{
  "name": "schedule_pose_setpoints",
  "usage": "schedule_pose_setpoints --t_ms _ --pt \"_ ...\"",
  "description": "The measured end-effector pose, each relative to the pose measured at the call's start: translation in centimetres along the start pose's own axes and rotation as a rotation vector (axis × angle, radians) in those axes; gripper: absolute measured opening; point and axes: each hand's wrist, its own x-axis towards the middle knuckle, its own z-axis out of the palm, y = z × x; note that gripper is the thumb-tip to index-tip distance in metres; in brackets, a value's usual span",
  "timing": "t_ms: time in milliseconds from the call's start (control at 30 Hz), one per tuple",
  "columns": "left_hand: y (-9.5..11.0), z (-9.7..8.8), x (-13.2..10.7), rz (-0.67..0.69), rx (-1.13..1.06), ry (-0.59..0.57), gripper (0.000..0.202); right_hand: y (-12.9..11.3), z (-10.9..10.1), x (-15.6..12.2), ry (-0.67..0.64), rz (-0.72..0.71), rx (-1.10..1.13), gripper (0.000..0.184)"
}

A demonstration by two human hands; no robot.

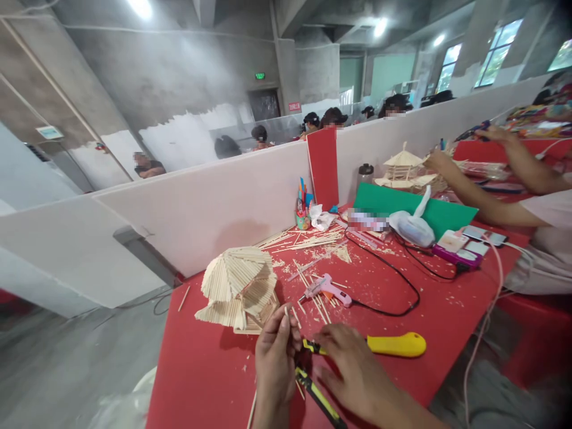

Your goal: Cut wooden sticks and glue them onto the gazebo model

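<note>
My left hand [277, 354] is closed, thumb and fingers pinching a short pale wooden stick [286, 311] whose tip shows above the thumb. My right hand [351, 366] lies over the tools just to the right, fingers loosely extended and thumb apart. From beneath it, a yellow handle [397, 344] sticks out to the right. Below runs a black-and-yellow handle [319, 398]; the hands hide where these parts meet, so I cannot tell whether they are one tool. Behind my left hand stands a model pavilion [239, 280] of wooden sticks with a layered roof.
A pink glue gun [328, 287] lies among loose sticks [313, 240], its black cord curving right. Behind stand a pen cup [302, 219], a green board [415, 205] and a purple power strip [458, 256]. A co-worker's arms [473, 190] reach around another stick model [403, 167].
</note>
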Motion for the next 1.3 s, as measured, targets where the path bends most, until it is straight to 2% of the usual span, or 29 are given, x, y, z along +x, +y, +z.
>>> schedule_pose_setpoints --t_ms 100,267,367,467,600,667,733,800,867,1033,1133,1300 --pt "0.3 0.0 -0.2 -0.055 -0.053 0.038 0.047 2.9 -1.6 -0.9 0.111 0.023 -0.138 0.028" --pt "0.5 0.2 -0.3 -0.065 -0.074 0.04 0.042 8.5 -3.9 -3.0 -0.028 0.13 -0.324 0.026" --pt "0.4 0.2 -0.4 -0.056 -0.059 0.031 0.041 10.4 -3.7 -4.2 -0.037 0.121 -0.345 0.019" --pt "0.4 0.1 -0.4 -0.038 -0.047 0.032 0.042 11.2 -2.7 -4.7 0.097 0.047 -0.283 0.008" --pt "0.4 -0.1 -0.4 -0.015 -0.018 0.04 0.041 10.1 -2.5 -2.2 0.393 -0.037 -0.066 0.026" --pt "0.2 -0.1 -0.4 -0.012 -0.007 0.036 0.041 8.3 -2.9 0.4 0.447 -0.12 0.015 0.029" --pt "-0.1 -0.1 -0.3 -0.008 -0.009 0.032 0.042 6.2 -3.1 3.3 0.489 -0.288 0.037 0.032" --pt "-0.4 -0.2 -0.1 0.009 -0.017 0.054 0.041 4.5 -2.6 5.5 0.453 -0.468 0.066 0.034" --pt "-0.5 -0.4 0.1 0.037 -0.019 0.101 0.042 3.7 -1.7 6.7 0.475 -0.57 0.08 0.036" --pt "-0.1 -0.7 0.3 0.099 -0.019 0.155 0.046 4.8 0.0 6.5 0.472 -0.572 0.148 0.035" --pt "-0.1 -0.5 0.0 0.104 -0.01 0.14 0.045 5.5 -0.4 6.2 0.434 -0.542 0.211 0.032" --pt "-0.7 0.2 -0.3 0.129 0.07 0.128 0.036 5.3 -1.4 6.5 0.4 -0.52 0.244 0.032"
